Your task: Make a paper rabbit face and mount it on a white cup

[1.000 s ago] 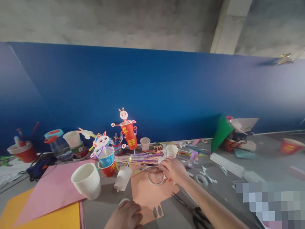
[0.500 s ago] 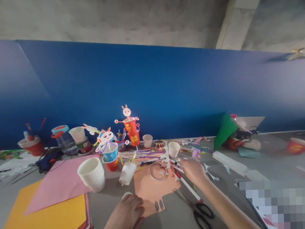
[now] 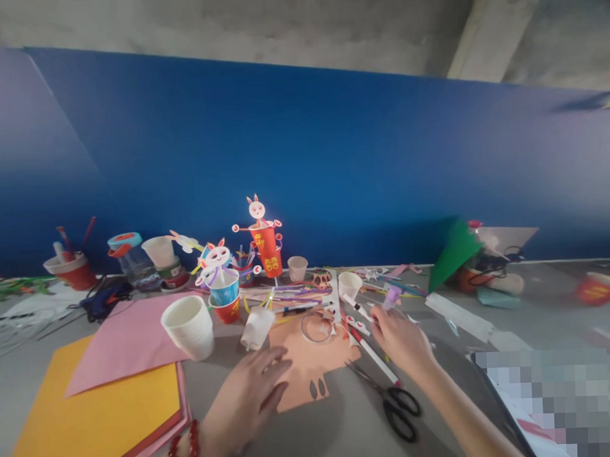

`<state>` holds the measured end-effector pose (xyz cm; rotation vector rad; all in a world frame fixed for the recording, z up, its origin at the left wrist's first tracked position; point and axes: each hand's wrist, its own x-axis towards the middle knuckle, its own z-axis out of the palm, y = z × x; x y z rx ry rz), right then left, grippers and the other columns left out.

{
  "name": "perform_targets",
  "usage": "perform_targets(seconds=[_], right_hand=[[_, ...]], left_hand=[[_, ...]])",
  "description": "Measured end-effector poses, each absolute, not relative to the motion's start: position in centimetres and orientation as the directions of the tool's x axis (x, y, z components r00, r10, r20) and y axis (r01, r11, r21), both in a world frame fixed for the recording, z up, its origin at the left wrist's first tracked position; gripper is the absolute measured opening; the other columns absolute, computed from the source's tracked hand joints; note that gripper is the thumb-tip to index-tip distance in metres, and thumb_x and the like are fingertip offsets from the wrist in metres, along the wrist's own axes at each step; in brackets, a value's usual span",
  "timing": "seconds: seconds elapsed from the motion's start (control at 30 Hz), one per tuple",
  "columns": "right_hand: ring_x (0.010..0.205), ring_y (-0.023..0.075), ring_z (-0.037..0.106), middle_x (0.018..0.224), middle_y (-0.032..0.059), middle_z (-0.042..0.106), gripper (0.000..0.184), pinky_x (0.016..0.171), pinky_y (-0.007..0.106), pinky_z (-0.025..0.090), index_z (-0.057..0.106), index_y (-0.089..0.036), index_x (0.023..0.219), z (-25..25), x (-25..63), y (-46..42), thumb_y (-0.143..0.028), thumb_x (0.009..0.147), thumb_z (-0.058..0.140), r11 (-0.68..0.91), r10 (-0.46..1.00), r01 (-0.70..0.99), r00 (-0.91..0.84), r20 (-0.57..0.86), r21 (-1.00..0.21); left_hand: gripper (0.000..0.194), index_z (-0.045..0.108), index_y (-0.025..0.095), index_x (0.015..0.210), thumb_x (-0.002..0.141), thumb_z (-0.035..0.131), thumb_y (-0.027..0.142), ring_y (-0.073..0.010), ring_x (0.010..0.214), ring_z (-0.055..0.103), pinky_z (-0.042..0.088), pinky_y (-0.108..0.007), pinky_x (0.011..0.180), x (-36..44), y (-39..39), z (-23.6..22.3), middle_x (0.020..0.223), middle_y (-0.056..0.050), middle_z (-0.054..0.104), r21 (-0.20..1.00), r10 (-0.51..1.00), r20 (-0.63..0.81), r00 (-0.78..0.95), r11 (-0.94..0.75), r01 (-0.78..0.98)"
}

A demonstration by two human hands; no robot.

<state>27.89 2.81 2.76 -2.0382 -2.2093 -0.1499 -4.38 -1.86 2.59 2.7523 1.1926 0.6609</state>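
Note:
My right hand [image 3: 403,340] is closed on one end of a white marker [image 3: 356,307] with a dark band, which points away to the left. Small cut paper pieces with red marks [image 3: 357,325] lie just below that marker. My left hand [image 3: 251,389] has its fingers stretched out and slightly apart, low over the table, beside an orange paper sheet [image 3: 294,369] with two leaf-shaped holes. Just beyond its fingertips a small white paper cup [image 3: 257,327] leans over. A clear tape ring [image 3: 317,328] rests on the orange sheet.
Black-handled scissors [image 3: 401,412] and a red-and-white marker [image 3: 377,359] lie between my hands. A large white cup [image 3: 188,328] stands left, near yellow paper [image 3: 105,395] and pink paper [image 3: 133,334]. Paper-cup figures with rabbit faces, a red one [image 3: 266,250] among them, stand behind.
My left hand has moved forward and its fingers have spread; the white round piece beside it is out of sight. My right hand has drawn back slightly, with the white marker in its fingers.

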Motion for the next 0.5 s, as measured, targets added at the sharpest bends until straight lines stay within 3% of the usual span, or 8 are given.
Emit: perform_targets(seconds=[0.07, 0.13, 0.17, 0.23, 0.27, 0.33, 0.4, 0.5], right_hand=[[0.083, 0.0228, 0.068, 0.089, 0.0055, 0.073, 0.018, 0.069, 0.028, 0.046, 0.060, -0.021, 0.109, 4.1, 26.7, 0.9, -0.020, 0.094, 0.048, 0.202, 0.974, 0.939, -0.162, 0.161, -0.278], [0.078, 0.0182, 0.066, 0.087, 0.0009, 0.072, 0.013, 0.068, 0.025, 0.045, 0.061, -0.023, 0.101, 5.2, 25.2, -0.8, -0.022, 0.092, 0.052, 0.371, 0.923, 0.747, -0.364, 0.128, -0.552], [0.075, 0.0169, 0.064, 0.083, -0.0005, 0.070, 0.012, 0.067, 0.024, 0.044, 0.063, -0.024, 0.096, 5.6, 24.5, -1.4, -0.023, 0.092, 0.052, 0.390, 0.900, 0.656, -0.420, 0.117, -0.646], [0.073, 0.0159, 0.062, 0.081, -0.0005, 0.069, 0.011, 0.066, 0.024, 0.044, 0.066, -0.022, 0.090, 5.9, 23.3, -2.2, -0.027, 0.090, 0.055, 0.347, 0.888, 0.482, -0.444, 0.117, -0.804], [0.069, 0.0153, 0.060, 0.079, -0.0001, 0.069, 0.013, 0.064, 0.024, 0.044, 0.067, -0.021, 0.090, 5.7, 22.7, -2.3, -0.031, 0.089, 0.058, 0.289, 0.903, 0.388, -0.413, 0.115, -0.875], [0.058, 0.0128, 0.054, 0.072, 0.0001, 0.066, 0.024, 0.054, 0.023, 0.041, 0.066, -0.020, 0.091, 5.0, 21.7, -2.4, -0.043, 0.084, 0.066, 0.136, 0.948, 0.145, -0.307, 0.087, -0.980], [0.046, 0.0088, 0.042, 0.060, -0.0039, 0.057, 0.037, 0.043, 0.020, 0.032, 0.061, -0.019, 0.085, 4.1, 20.4, -2.4, -0.053, 0.076, 0.073, 0.013, 0.979, -0.106, -0.202, 0.034, -0.994], [0.040, 0.0054, 0.027, 0.047, -0.0109, 0.037, 0.044, 0.040, 0.019, 0.023, 0.049, -0.021, 0.068, 3.1, 18.3, -2.6, -0.057, 0.075, 0.074, 0.020, 0.991, -0.219, -0.126, 0.049, -0.976]], left_hand=[[0.042, 0.047, 0.022, 0.138, 0.097, 0.053, 0.023, -0.0282, 0.128, 0.051, 0.044, -0.042, 0.103, -4.0, -1.5, 3.5, 0.143, -0.011, 0.053, 0.178, 0.690, 0.409, 0.597, -0.703, 0.689], [0.050, 0.041, 0.021, 0.143, 0.096, 0.057, 0.026, -0.0327, 0.134, 0.043, 0.040, -0.048, 0.106, -3.2, -1.1, 4.6, 0.147, -0.013, 0.049, 0.104, 0.655, 0.407, 0.636, -0.726, 0.680], [0.045, 0.046, 0.020, 0.138, 0.095, 0.057, 0.024, -0.0331, 0.131, 0.046, 0.042, -0.048, 0.103, -2.8, -1.0, 5.0, 0.142, -0.013, 0.054, 0.090, 0.658, 0.388, 0.645, -0.724, 0.684], [0.016, 0.061, 0.017, 0.110, 0.096, 0.054, 0.019, -0.0282, 0.106, 0.061, 0.050, -0.041, 0.088, -2.1, -0.9, 5.7, 0.110, -0.010, 0.069, 0.111, 0.689, 0.306, 0.657, -0.711, 0.694], [0.011, 0.063, 0.017, 0.097, 0.097, 0.052, 0.019, -0.0263, 0.094, 0.063, 0.050, -0.039, 0.081, -1.7, -1.0, 5.8, 0.096, -0.008, 0.070, 0.119, 0.701, 0.286, 0.653, -0.702, 0.702], [0.019, 0.060, 0.018, 0.086, 0.100, 0.047, 0.021, -0.0223, 0.080, 0.063, 0.049, -0.033, 0.071, -1.2, -1.3, 5.5, 0.083, -0.005, 0.067, 0.193, 0.723, 0.298, 0.623, -0.685, 0.703], [0.022, 0.057, 0.019, 0.087, 0.102, 0.043, 0.023, -0.0191, 0.074, 0.062, 0.046, -0.028, 0.065, -0.7, -1.8, 4.9, 0.082, -0.003, 0.066, 0.304, 0.738, 0.326, 0.591, -0.674, 0.673], [0.024, 0.055, 0.021, 0.087, 0.103, 0.039, 0.027, -0.0166, 0.069, 0.062, 0.042, -0.025, 0.060, 0.0, -2.4, 3.8, 0.081, -0.001, 0.065, 0.431, 0.753, 0.326, 0.572, -0.657, 0.619]])
